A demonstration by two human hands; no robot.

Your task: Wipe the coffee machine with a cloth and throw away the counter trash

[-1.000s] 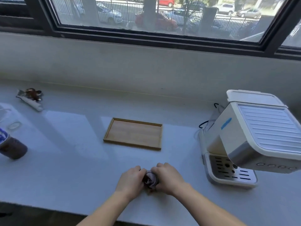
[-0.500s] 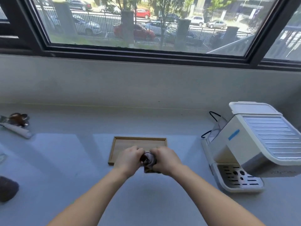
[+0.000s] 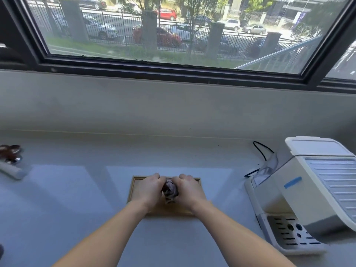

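Note:
A small bunched cloth [image 3: 170, 190], grey-purple with a dark patch, is gripped between my left hand [image 3: 148, 189] and my right hand [image 3: 187, 190]. Both hands are closed on it over the wooden tray [image 3: 135, 185] in the middle of the white counter [image 3: 77, 209]. The white coffee machine [image 3: 312, 189] stands at the right, about an arm's width from my hands, with its perforated drip tray [image 3: 290, 235] at the front. At the far left lie a brown crumpled wrapper [image 3: 9, 151] and a white tube-like item [image 3: 11, 170].
A black cable [image 3: 261, 151] loops behind the coffee machine near the wall. A large window with a dark frame [image 3: 173, 68] runs above the counter's back wall. A dark object is just visible at the lower left edge [image 3: 1, 251].
My hands, holding the cloth, have moved away from the counter's front edge to above the wooden tray. The view has tilted up, and the cup at the left has slipped out of sight.

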